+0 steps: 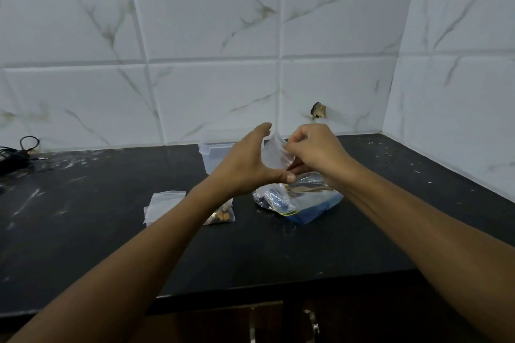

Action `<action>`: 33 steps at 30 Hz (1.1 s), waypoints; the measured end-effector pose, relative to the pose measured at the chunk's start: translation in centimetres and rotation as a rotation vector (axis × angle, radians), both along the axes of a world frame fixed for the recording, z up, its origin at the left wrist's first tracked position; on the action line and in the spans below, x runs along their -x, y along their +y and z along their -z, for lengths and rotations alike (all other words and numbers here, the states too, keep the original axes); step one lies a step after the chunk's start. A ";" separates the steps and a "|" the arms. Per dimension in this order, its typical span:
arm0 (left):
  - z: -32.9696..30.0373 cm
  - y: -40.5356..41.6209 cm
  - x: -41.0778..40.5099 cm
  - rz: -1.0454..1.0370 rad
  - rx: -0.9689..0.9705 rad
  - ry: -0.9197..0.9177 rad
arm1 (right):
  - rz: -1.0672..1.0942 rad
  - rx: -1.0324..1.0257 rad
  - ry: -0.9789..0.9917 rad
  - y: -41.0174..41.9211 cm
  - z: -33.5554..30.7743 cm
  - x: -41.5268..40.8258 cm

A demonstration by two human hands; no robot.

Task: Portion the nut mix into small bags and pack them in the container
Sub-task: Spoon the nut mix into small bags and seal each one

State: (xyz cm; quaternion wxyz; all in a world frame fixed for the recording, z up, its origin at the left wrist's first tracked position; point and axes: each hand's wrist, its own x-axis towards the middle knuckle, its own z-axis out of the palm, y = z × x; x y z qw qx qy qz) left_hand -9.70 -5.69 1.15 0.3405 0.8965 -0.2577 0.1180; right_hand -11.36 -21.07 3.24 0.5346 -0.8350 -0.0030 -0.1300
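A small clear empty bag (274, 154) hangs in the air between my hands. My right hand (315, 146) pinches its top edge. My left hand (250, 164) cups its left side, thumb under the bag and fingers spread. Below them the big clear bag of nut mix (299, 198) lies on the black counter, a blue sheet beneath it. A filled small bag of nuts (223, 214) rests left of it, partly hidden by my left forearm. Several empty small bags (163, 205) lie further left. The clear plastic container (216, 156) stands at the back by the wall.
The black counter (111, 231) runs into a tiled corner on the right, with crumbs scattered there. A black cable (16, 156) lies at the far left by the wall. A damaged hole in a tile (319, 111) sits above the counter. Cupboard doors with handles (312, 323) are below the front edge.
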 end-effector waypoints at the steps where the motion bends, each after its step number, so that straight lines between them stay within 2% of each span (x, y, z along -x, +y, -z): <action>1: 0.1 -0.3 -0.1 -0.019 -0.007 -0.045 | -0.016 -0.003 0.000 0.2 -0.1 0.0; 4: 0.2 -0.7 -0.4 -0.054 0.071 -0.147 | -0.038 -0.017 -0.012 0.2 -0.1 -0.1; 8: 0.8 -0.3 -0.4 -0.030 0.190 -0.156 | -0.172 -0.156 0.056 -0.8 0.0 -0.3; 10: 0.9 0.1 -0.4 -0.042 0.226 -0.153 | -0.175 -0.107 0.073 -2.1 0.3 -1.0; 11: 1.1 0.4 -0.4 -0.046 0.237 -0.138 | -0.131 0.037 0.056 -2.9 0.6 -1.6; 13: 1.7 1.2 -0.4 -0.044 0.254 -0.083 | -0.055 0.517 0.061 -4.7 1.6 -2.9; 15: 2.7 1.8 -0.4 -0.038 0.265 -0.036 | -0.030 0.890 0.198 -5.9 2.9 -3.7; 18: 4.4 2.4 -0.4 -0.028 0.283 0.035 | -0.044 1.086 0.348 -6.5 4.6 -4.2; 23: 6.0 2.1 -0.7 0.021 0.296 0.114 | 0.045 1.136 0.274 -6.0 5.8 -5.1; 29: 7.0 1.8 -0.9 0.054 0.280 0.191 | 0.201 1.193 0.066 -5.9 5.0 -4.8; 33: 8.3 1.2 -1.2 0.035 0.331 0.269 | 0.233 1.049 0.040 -5.6 5.9 -5.4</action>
